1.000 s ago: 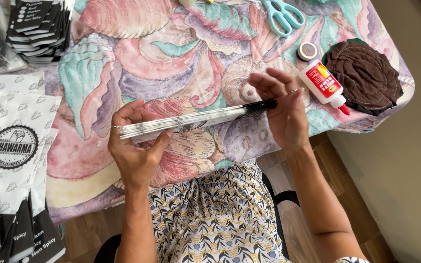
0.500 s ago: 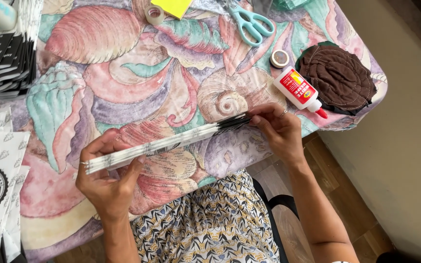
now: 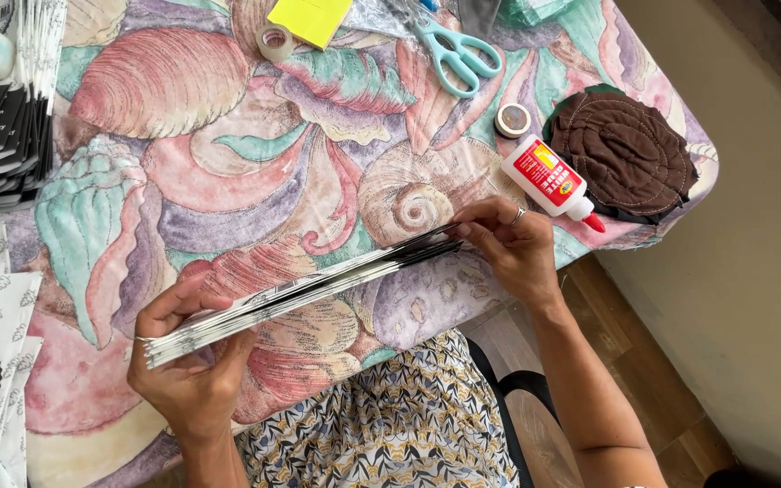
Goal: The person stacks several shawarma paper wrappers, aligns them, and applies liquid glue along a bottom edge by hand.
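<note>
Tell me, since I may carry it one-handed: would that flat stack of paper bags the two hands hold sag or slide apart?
Probably both. The stack of paper bags is long and thin, gripped at each end by the left hand and right hand, so it likely droops unsupported. Its loose layers fan at the edges, so they could slip.

— Where is the left hand (image 3: 193, 361)?

— Low and near the body. Its fingers curl up, and the thumb presses down on top, pinching tight.

— And the right hand (image 3: 510, 248)?

— Farther out. Its fingertips (image 3: 465, 230) pinch together. One finger wears a thin silver ring (image 3: 518, 215). The bare forearm slants down to the elbow.
</note>
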